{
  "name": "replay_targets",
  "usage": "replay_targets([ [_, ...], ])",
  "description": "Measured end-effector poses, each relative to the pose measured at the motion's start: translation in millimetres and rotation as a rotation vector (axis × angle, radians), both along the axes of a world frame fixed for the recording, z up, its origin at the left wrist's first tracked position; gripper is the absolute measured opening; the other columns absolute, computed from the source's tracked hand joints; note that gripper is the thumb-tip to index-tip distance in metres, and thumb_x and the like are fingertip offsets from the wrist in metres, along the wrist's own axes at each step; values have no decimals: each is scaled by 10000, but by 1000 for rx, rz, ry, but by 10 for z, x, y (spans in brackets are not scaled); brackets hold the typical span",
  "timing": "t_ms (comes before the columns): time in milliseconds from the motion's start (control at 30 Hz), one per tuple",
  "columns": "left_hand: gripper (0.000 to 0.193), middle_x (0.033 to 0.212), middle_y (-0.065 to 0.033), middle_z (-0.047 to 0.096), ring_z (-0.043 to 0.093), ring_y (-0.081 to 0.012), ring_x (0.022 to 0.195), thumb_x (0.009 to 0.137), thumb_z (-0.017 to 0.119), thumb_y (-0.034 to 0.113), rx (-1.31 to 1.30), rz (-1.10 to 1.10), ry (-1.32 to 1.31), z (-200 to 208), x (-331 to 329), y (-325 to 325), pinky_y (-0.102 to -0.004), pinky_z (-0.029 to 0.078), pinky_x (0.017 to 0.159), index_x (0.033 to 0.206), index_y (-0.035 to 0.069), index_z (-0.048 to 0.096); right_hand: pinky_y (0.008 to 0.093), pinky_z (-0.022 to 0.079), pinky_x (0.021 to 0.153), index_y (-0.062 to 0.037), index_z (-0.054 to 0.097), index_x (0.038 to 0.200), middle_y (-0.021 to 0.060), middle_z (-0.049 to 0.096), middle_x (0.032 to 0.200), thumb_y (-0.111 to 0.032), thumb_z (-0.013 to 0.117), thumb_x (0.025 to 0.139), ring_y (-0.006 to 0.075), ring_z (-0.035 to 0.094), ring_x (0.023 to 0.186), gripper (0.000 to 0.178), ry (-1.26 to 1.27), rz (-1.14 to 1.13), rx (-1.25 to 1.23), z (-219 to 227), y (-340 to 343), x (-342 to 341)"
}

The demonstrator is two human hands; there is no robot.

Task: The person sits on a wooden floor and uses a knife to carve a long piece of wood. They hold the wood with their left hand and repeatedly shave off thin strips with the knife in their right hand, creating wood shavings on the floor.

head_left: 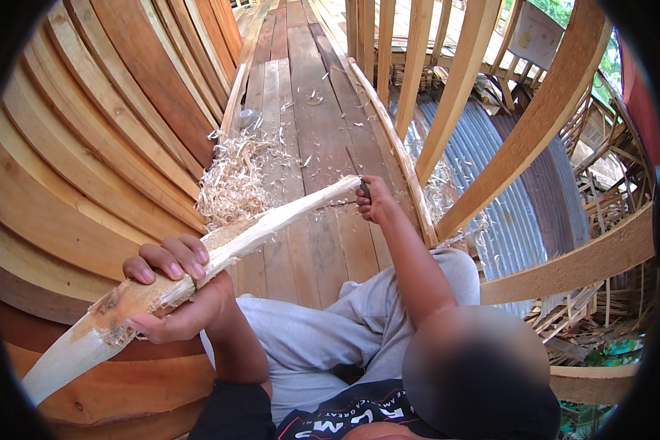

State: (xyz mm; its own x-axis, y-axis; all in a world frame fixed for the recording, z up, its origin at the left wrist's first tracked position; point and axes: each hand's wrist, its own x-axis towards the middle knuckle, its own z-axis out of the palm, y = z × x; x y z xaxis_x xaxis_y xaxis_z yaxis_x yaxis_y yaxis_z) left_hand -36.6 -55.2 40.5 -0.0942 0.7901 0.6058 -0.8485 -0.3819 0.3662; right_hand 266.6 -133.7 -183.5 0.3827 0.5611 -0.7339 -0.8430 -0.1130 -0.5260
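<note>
A long, pale, debarked wooden stick slants across my lap, its thicker end at the lower left and its thinner end farther away. My left hand is closed around the thick part, near a rough brown patch. At the thin end, my right hand is closed on a small dark handle, right against the wood. The handle looks like a knife's, but I cannot make out a blade clearly.
Curled wood shavings lie heaped on the plank floor, beside a small clear jar. Wooden boards line the left side. On the right stand upright wooden slats, with corrugated metal sheets beyond.
</note>
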Motion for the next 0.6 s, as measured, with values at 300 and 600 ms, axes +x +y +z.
replay_targets([
  [300,562,629,-7,382,391,-107,459,798,504,683,-100,91,73,75,-54,-17,-249,358,478,808,130,405,237,119,314,-172,353,530,-52,298,412,-429,426,869,72,215,320,431,68,26,50,36,-51,-78],
  [600,545,644,-16,364,344,-109,465,825,491,640,-95,218,41,291,-232,-113,-246,326,483,814,104,388,268,123,340,-172,343,541,-49,259,421,-465,396,852,93,192,342,431,151,-303,-159,-496,-305,222],
])
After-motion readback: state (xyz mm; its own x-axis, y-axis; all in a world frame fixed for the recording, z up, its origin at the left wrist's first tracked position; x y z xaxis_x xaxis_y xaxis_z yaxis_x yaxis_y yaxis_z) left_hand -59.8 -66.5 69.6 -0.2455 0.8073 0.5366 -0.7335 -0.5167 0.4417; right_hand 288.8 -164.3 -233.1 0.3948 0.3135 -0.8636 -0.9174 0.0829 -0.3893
